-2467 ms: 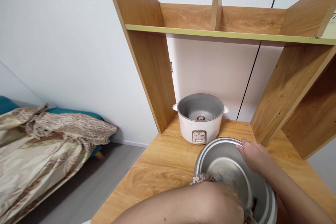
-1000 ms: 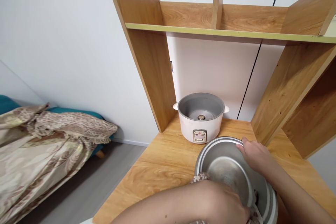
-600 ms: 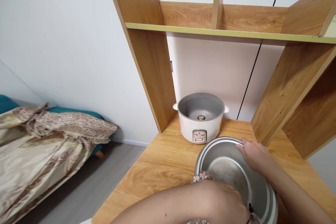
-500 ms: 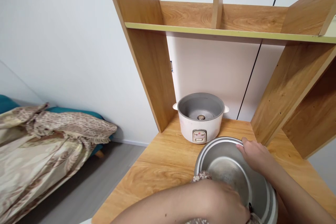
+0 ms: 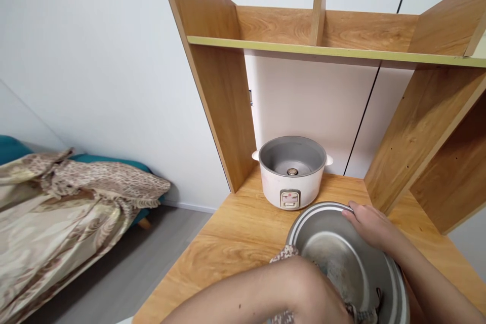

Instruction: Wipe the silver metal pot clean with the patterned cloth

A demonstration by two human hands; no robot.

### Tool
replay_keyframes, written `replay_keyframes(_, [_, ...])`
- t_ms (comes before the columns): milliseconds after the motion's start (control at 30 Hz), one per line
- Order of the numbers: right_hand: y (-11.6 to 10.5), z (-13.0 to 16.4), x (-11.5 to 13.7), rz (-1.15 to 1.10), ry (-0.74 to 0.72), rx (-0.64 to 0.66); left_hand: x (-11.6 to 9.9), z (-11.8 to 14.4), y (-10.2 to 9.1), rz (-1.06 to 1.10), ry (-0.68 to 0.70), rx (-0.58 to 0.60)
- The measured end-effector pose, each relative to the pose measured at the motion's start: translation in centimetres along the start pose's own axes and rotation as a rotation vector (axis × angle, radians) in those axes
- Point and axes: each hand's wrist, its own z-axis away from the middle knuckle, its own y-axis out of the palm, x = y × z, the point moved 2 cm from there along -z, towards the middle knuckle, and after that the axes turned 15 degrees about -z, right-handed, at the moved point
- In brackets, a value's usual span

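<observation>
The right hand (image 5: 370,225) is gripping the far rim of the pot (image 5: 347,258), which is sitting tilted at the lower right of the frame, near the front edge of the desk (image 5: 235,243). The left hand (image 5: 319,298) is reaching into the pot and clenching a patterned cloth (image 5: 360,311), pressing it against the inner wall near the bottom edge of the frame; only scraps of the cloth are showing past the wrist.

The pot is leaning toward the person and being steadied by one hand only. If the wiping hand is pushing hard against the near wall, the pot could be sliding off the front of the desk or twisting out of the right hand's grip, since bare metal on smooth wood gives little hold. The cloth could also be bunching and slipping from the fingers, leaving part of the wall unwiped. The cooker (image 5: 291,172), standing open in the middle of the frame under the shelf (image 5: 334,50), is just behind the pot; a sudden shove forward could be knocking the rim against it.

Compared with a moment ago, the left hand is lying lower and further right inside the pot, with the cloth trailing toward the lower right rim. The pot is sitting slightly lower in the frame. The right hand is keeping its place on the rim, and the cooker is standing where it was. The bed (image 5: 68,212) at the left is looking unchanged.
</observation>
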Motion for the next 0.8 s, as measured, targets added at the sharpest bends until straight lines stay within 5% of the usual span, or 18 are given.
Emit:
replay_keyframes(433, [0.8,0.3,-0.1,0.083,0.121,-0.053,-1.8,-0.3,-0.2,-0.196,-0.282,-0.084])
replay_keyframes(633, [1.0,0.2,-0.2,0.083,0.122,-0.056,-1.0,-3.5,0.9,-0.295,-0.302,-0.355])
replay_keyframes(800, [0.6,0.2,-0.1,0.078,0.073,-0.036,-1.0,-2.6,1.0,-0.257,-0.258,-0.268])
